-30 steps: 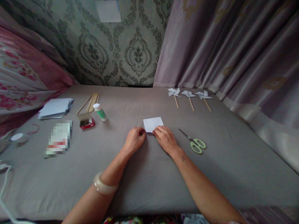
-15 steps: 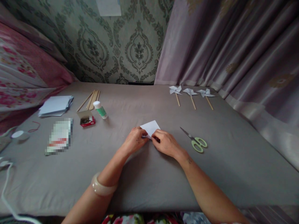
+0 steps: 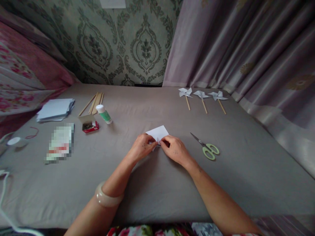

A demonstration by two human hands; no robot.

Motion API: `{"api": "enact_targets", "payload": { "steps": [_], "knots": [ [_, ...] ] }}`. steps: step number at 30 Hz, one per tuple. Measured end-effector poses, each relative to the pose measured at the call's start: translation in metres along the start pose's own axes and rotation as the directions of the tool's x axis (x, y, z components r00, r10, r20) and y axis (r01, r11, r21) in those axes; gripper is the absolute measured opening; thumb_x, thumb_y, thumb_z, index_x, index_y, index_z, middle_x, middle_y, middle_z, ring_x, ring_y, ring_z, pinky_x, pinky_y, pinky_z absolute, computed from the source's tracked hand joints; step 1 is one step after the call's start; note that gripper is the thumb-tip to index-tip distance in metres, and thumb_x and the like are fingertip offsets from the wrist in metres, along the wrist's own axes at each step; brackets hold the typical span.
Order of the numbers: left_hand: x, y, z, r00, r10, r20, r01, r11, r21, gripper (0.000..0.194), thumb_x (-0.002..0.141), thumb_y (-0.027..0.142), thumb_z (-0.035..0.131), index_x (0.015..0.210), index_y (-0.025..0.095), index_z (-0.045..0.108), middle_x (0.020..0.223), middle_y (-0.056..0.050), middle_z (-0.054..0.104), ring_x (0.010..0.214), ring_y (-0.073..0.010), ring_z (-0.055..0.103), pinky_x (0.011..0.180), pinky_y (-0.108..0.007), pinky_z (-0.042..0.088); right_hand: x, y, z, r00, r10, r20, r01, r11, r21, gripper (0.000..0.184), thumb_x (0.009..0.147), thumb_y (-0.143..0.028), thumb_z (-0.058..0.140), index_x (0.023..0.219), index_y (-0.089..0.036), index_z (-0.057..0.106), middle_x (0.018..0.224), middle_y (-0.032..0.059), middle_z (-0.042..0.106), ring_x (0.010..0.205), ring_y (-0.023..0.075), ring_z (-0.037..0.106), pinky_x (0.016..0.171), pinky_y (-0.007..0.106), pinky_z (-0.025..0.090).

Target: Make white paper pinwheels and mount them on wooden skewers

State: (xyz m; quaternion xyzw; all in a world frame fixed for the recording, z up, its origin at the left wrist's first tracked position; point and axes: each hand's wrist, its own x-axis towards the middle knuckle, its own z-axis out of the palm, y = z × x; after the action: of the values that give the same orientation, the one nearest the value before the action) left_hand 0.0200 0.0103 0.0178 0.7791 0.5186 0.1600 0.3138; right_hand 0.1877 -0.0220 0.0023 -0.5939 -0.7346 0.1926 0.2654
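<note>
A small piece of white paper (image 3: pixel 158 131) lies between my two hands at the middle of the table, its near edge turned up or folded under my fingertips. My left hand (image 3: pixel 143 146) pinches it from the left, thumb and fingers meeting near the centre. From the right, my right hand (image 3: pixel 173 147) grips the paper close to the left fingertips. The exact fold is partly hidden by the fingers. To the right of my right hand lie scissors (image 3: pixel 206 147) with green handles, blades pointing away to the left.
Three paper pinwheels (image 3: pixel 185 92) on sticks lie at the back right. On the left are a glue stick (image 3: pixel 104 114), a red open box (image 3: pixel 90 127) of small metal pieces, wooden sticks (image 3: pixel 95 102), a paper stack (image 3: pixel 56 109), a blurred packet (image 3: pixel 60 142) and a tape roll (image 3: pixel 16 142).
My fingertips have come closer together on the paper, and a small corner of it now shows below my left fingers. The view has shifted slightly.
</note>
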Motion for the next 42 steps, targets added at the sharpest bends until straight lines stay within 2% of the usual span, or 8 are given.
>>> {"api": "enact_targets", "payload": {
  "steps": [3,7,12,15,20,25,32,42],
  "knots": [
    [0.001,0.003,0.005,0.998,-0.056,-0.042,0.057,0.998,0.008,0.023,0.08,0.025,0.055,0.081,0.013,0.075,0.081,-0.008,0.068,0.074,-0.0166,0.059,0.071,-0.025,0.044,0.0,-0.002,0.001,0.998,0.062,-0.003,-0.062,0.998,0.034,0.014,0.084,-0.024,0.055,0.079,-0.02,0.066,0.078,0.0045,0.069,0.069,0.0164,0.062,0.065,0.026,0.042],
    [0.002,0.005,0.012,0.99,-0.116,-0.083,0.12,0.992,0.046,0.023,0.08,0.027,0.056,0.084,0.014,0.075,0.086,-0.01,0.068,0.08,-0.019,0.059,0.079,-0.03,0.044,0.0,-0.003,0.002,0.992,0.125,-0.002,-0.125,0.99,0.069,0.012,0.084,-0.026,0.056,0.081,-0.021,0.067,0.076,0.0046,0.07,0.069,0.0176,0.063,0.065,0.027,0.044],
    [0.001,0.008,0.018,0.979,-0.151,-0.138,0.164,0.983,0.083,0.022,0.081,0.029,0.058,0.085,0.015,0.075,0.093,-0.011,0.067,0.089,-0.021,0.058,0.09,-0.035,0.041,0.0,-0.001,0.006,0.979,0.201,-0.024,-0.199,0.976,0.086,0.011,0.083,-0.027,0.059,0.088,-0.021,0.066,0.079,0.0059,0.071,0.071,0.0188,0.065,0.067,0.029,0.047],
    [0.002,0.009,0.019,0.974,-0.16,-0.159,0.174,0.981,0.082,0.021,0.08,0.029,0.059,0.083,0.016,0.075,0.093,-0.011,0.067,0.091,-0.0214,0.057,0.092,-0.036,0.04,0.0,0.0,0.009,0.968,0.248,-0.033,-0.243,0.963,0.119,0.015,0.081,-0.025,0.061,0.095,-0.02,0.064,0.082,0.0065,0.071,0.073,0.0188,0.066,0.069,0.03,0.048],
    [0.003,0.009,0.023,0.971,-0.153,-0.186,0.172,0.981,0.09,0.021,0.08,0.03,0.059,0.08,0.014,0.074,0.087,-0.009,0.067,0.087,-0.02,0.057,0.09,-0.035,0.041,0.001,0.001,0.012,0.957,0.287,-0.045,-0.277,0.948,0.158,0.017,0.08,-0.026,0.063,0.096,-0.018,0.061,0.081,0.0054,0.071,0.072,0.0174,0.067,0.068,0.028,0.049],
    [0.002,0.006,0.024,0.97,-0.145,-0.195,0.163,0.983,0.079,0.021,0.08,0.029,0.06,0.081,0.013,0.073,0.089,-0.01,0.067,0.089,-0.0206,0.058,0.09,-0.036,0.041,0.003,0.002,0.012,0.951,0.307,-0.045,-0.295,0.939,0.176,0.016,0.078,-0.023,0.065,0.093,-0.018,0.062,0.08,0.0056,0.071,0.072,0.0173,0.067,0.069,0.028,0.049],
    [0.0,0.008,0.014,0.979,-0.124,-0.162,0.136,0.989,0.066,0.019,0.081,0.023,0.056,0.085,0.013,0.072,0.082,-0.009,0.068,0.076,-0.0174,0.06,0.075,-0.028,0.046,0.008,0.001,0.009,0.935,0.354,-0.017,-0.344,0.917,0.204,0.017,0.075,-0.021,0.068,0.09,-0.017,0.062,0.077,0.0053,0.071,0.074,0.0182,0.067,0.071,0.029,0.049],
    [-0.006,0.009,0.009,0.995,0.015,-0.096,0.011,0.965,0.26,0.027,0.089,0.02,0.046,0.1,0.018,0.07,0.1,-0.009,0.066,0.09,-0.0194,0.063,0.081,-0.028,0.047,0.01,0.003,0.007,0.925,0.379,0.029,-0.377,0.904,0.201,0.02,0.072,-0.024,0.069,0.09,-0.018,0.06,0.075,0.0037,0.07,0.073,0.0178,0.067,0.068,0.028,0.048]
  ]
}}
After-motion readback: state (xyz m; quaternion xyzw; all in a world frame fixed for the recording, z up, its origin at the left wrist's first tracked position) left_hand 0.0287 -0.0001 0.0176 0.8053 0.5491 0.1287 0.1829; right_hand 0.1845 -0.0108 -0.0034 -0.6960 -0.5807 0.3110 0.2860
